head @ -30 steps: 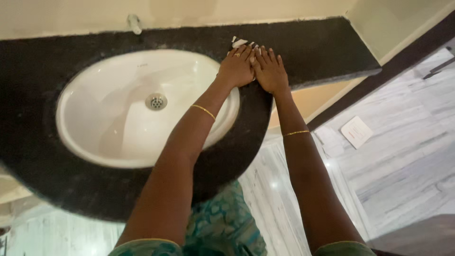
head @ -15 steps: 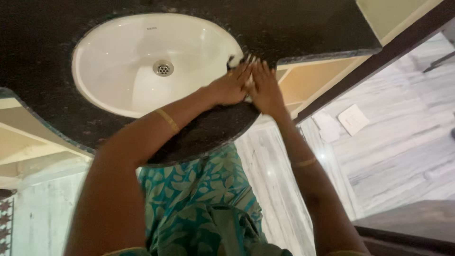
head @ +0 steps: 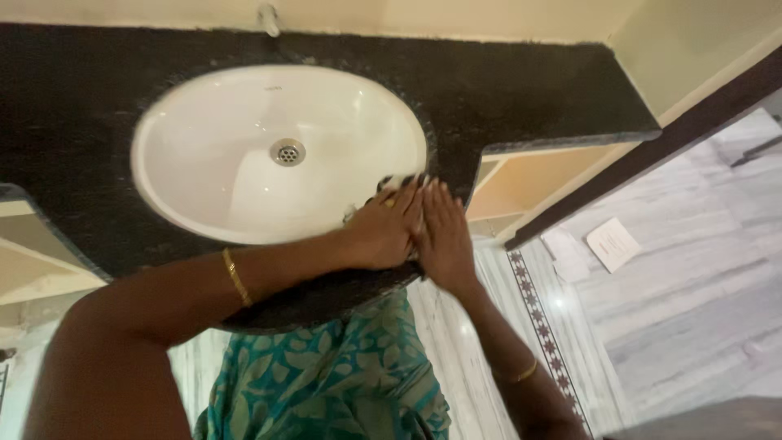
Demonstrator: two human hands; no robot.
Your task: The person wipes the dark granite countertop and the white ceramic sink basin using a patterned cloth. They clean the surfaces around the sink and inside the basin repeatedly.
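Both hands lie flat, fingers stretched out and side by side, pressing down at the front right rim of the white sink (head: 244,195). The left hand (head: 381,231) rests palm down with a ring on one finger, and the right hand (head: 444,236) lies just beside it, the two touching along their inner edges. Neither hand is curled around anything; under the fingertips a small piece of white cloth or paper (head: 394,182) shows, mostly hidden, so what exactly it is cannot be told. It sits on the dark speckled worktop (head: 521,90), right against the sink's rim. A thin gold bangle (head: 237,277) circles the left forearm, on the near side of the sink, and another bangle (head: 525,373) sits on the right wrist, well below the sink. The round metal drain (head: 287,151) lies in the sink's middle. Behind the sink, at the wall, a tap base (head: 268,18) stands. To the right of the sink, past the worktop's edge, a white sheet of paper (head: 612,243) lies on the pale marble floor (head: 692,310).
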